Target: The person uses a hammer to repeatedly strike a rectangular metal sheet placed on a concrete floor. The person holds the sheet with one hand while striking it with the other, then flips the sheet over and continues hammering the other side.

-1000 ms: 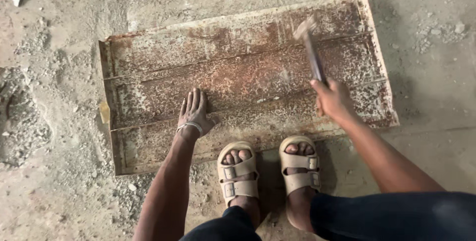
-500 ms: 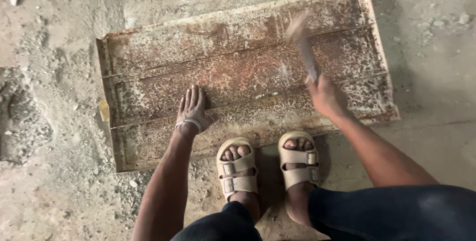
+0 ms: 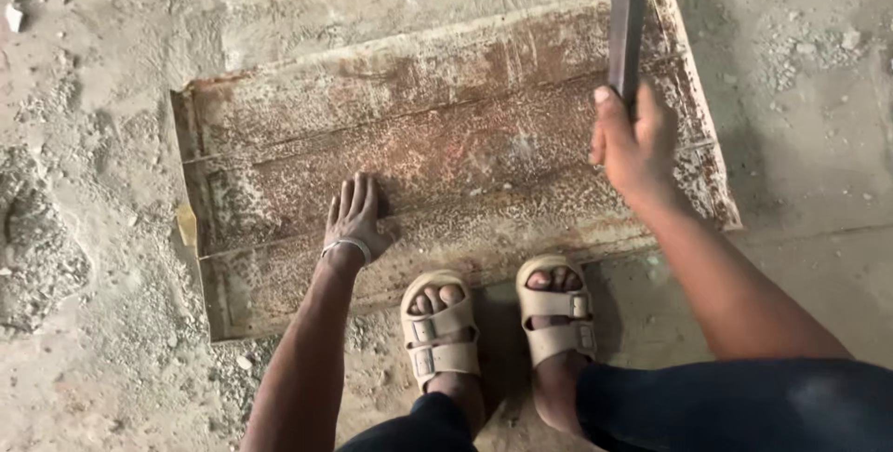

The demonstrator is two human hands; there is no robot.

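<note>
A rusty ribbed metal panel (image 3: 446,136) lies flat on the dusty concrete floor. My left hand (image 3: 355,219) presses palm-down on its near part, fingers spread, a thin band at the wrist. My right hand (image 3: 633,145) is raised over the panel's right side, gripping the dark handle of a hammer (image 3: 627,15) that points up and out of the top of the frame; its head is out of sight. My two feet in tan sandals (image 3: 498,322) stand at the panel's near edge.
A heap of grey rubble and grit (image 3: 37,247) lies to the left of the panel. Small stones are scattered at the far right (image 3: 819,43). A yellowish scrap (image 3: 187,225) sits by the panel's left edge.
My right hand has swung the hammer up from the panel's surface, so the handle now stands upright and the head has left the frame. My left hand has stayed pressed on the panel.
</note>
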